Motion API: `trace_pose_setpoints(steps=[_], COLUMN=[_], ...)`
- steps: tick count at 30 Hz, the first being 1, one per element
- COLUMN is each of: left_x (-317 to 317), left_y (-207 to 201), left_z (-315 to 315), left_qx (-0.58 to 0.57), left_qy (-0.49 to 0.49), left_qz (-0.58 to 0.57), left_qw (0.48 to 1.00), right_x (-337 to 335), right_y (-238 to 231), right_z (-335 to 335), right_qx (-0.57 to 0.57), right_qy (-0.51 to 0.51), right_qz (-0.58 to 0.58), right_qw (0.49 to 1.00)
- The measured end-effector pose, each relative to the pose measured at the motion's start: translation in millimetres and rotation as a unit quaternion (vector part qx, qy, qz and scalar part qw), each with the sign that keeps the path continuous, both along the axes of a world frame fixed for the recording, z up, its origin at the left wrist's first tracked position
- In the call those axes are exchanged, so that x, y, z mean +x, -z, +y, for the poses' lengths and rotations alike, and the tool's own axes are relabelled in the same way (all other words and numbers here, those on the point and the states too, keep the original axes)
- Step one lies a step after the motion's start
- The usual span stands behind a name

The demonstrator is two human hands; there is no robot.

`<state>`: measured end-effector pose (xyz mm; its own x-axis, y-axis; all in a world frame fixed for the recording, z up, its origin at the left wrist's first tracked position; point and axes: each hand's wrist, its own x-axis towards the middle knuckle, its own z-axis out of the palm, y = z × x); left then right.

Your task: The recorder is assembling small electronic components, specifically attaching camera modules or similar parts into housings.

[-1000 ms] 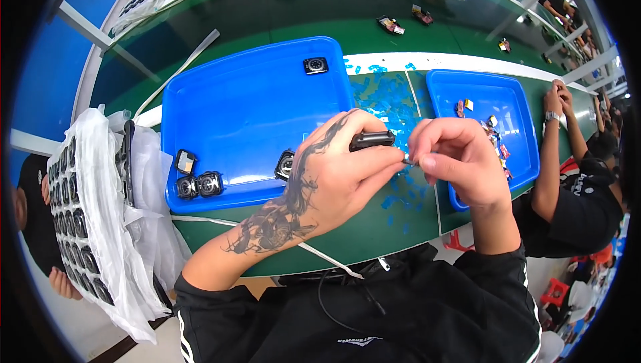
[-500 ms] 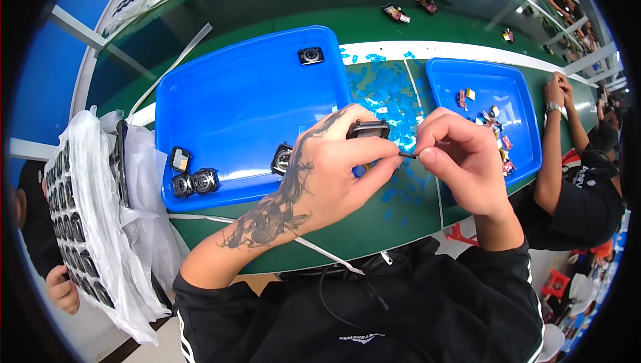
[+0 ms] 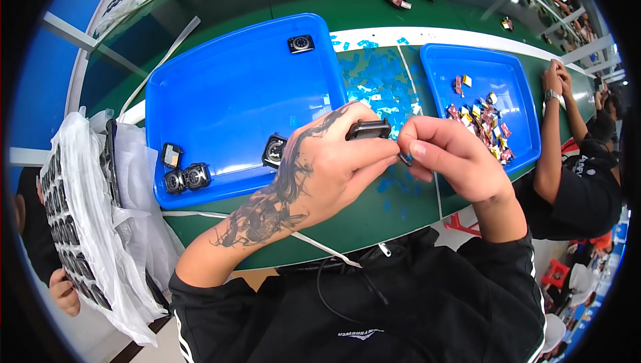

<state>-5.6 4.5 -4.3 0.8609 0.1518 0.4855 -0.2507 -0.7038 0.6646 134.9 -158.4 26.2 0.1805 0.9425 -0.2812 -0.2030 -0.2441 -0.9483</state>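
My left hand [image 3: 330, 163] is closed around a black smartwatch case [image 3: 369, 129], which pokes out between thumb and fingers. Right against its fingertips, my right hand [image 3: 454, 159] pinches a small dark strip-like part [image 3: 405, 159] with a bit of blue at its end. The right fingers partly hide that part, and I cannot tell whether the left fingertips also grip it. Behind my left wrist, a watch case with a round back [image 3: 274, 151] lies in the large blue tray [image 3: 200, 199].
More watch cases [image 3: 195, 176] lie in the tray's near left corner. Blue film scraps [image 3: 377, 89] litter the green table [image 3: 334, 236]. A smaller blue tray [image 3: 534, 116] holds maroon-and-yellow pieces [image 3: 491, 123]. Wrapped trays of watch parts [image 3: 80, 216] stand at left; a co-worker's arm [image 3: 551, 129] is at right.
My right hand has shifted left against the left fingertips, and the small dark part now points more downward. The left hand keeps the watch case. The whole view has shifted slightly.
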Motion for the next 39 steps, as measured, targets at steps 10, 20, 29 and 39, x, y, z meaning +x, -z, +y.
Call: trace_pose_setpoints(steps=[10, 20, 29, 39], left_x=[0, 2, -2, -3], left_y=[7, 6, -1, -2], left_z=[-9, -9, -1, -2], left_qx=[0.208, -0.304, -0.471, -0.444], left_qy=[-0.054, 0.002, 0.057, 0.056], left_qz=[-0.116, 0.104, 0.123, 0.062], left_qw=[0.97, 0.947, 0.871, 0.892], right_x=[1, -16, -16, -29], right_y=[37, 21, 11, -8], right_z=[10, 7, 7, 27], right_qx=[0.052, 0.165, 0.172, 0.111], right_qy=[0.162, 0.198, 0.222, 0.199], right_qz=[-0.358, -0.349, -0.378, -0.456], right_qw=[0.918, 0.901, 0.882, 0.86])
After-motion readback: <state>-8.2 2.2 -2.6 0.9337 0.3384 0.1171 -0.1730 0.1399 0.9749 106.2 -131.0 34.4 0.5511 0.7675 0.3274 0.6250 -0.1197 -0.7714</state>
